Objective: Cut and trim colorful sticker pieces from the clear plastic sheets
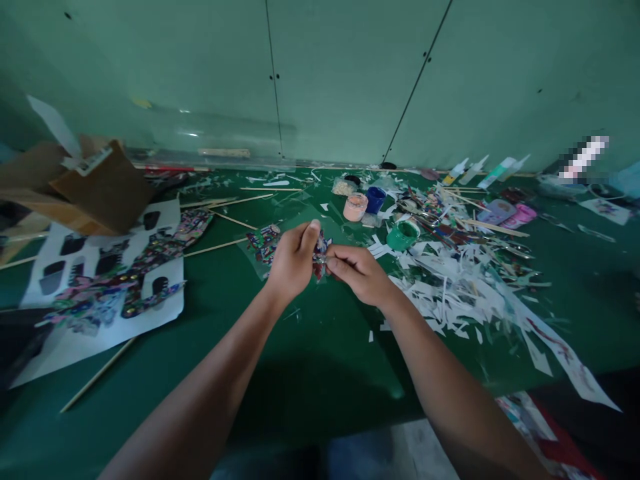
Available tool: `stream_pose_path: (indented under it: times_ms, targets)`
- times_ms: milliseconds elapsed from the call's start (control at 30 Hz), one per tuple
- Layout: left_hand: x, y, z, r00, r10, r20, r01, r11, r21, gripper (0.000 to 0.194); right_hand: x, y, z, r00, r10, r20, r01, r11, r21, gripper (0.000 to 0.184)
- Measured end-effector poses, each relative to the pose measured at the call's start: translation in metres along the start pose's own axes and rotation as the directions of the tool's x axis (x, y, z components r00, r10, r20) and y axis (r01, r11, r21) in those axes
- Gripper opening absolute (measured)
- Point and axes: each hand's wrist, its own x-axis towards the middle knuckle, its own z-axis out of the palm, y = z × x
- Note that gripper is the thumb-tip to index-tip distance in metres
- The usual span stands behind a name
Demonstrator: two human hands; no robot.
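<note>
My left hand (295, 259) is closed, thumb up, around a small multicoloured patterned piece (325, 241) whose edge shows beyond the fingers. My right hand (361, 273) pinches close against it, fingertips at a small shiny spot; what exactly they grip is too small to make out. Behind the left hand lies another patterned, multicoloured patch (263, 243) on a clear plastic sheet (260, 267), partly hidden by the hand.
White paper scraps (450, 287) spread on the right, by open paint jars: green (403, 235), blue (375, 200), peach (355, 208). A cardboard box (100, 190) and a white sheet (165, 310) with patterned cutouts lie left. Thin sticks (97, 377) and glue bottles (497, 173) are about.
</note>
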Motion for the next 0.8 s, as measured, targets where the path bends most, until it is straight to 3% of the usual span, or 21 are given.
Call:
stream_pose_path:
  times_ms: [200, 400, 467, 533, 633, 700, 800]
  targets:
    - [0.002, 0.000, -0.001, 1.000, -0.023, -0.017, 0.024, 0.999, 0.034, 0.037, 0.000, 0.002, 0.001, 0.998, -0.008, 0.056, 0.009, 1.000, -0.013, 0.031]
    - [0.009, -0.007, -0.009, 0.991, -0.074, -0.111, 0.072, 0.997, -0.020, 0.039, 0.001, 0.002, 0.004, 0.991, -0.057, 0.124, 0.053, 0.998, 0.033, 0.030]
    - [0.010, -0.009, -0.010, 0.985, -0.086, -0.147, 0.080, 0.995, -0.052, 0.040, 0.002, 0.004, 0.004, 0.997, -0.053, 0.057, 0.048, 0.996, 0.079, 0.032]
    - [0.009, -0.009, -0.009, 0.981, -0.104, -0.163, 0.086, 0.990, -0.116, 0.040, 0.003, 0.007, 0.004, 0.995, -0.001, -0.096, 0.010, 0.996, 0.093, 0.034]
    - [0.006, -0.009, -0.005, 0.978, -0.163, -0.131, 0.125, 0.958, -0.257, 0.038, 0.005, 0.010, 0.003, 0.949, 0.151, -0.275, -0.114, 0.983, 0.146, 0.036]
    - [0.005, -0.008, -0.003, 0.976, -0.191, -0.107, 0.151, 0.941, -0.303, 0.035, 0.006, 0.010, 0.004, 0.938, 0.233, -0.258, -0.181, 0.961, 0.210, 0.038]
    - [0.003, -0.003, -0.001, 0.977, -0.197, -0.082, 0.166, 0.944, -0.286, 0.033, 0.007, 0.008, 0.006, 0.948, 0.229, -0.219, -0.180, 0.958, 0.223, 0.037]
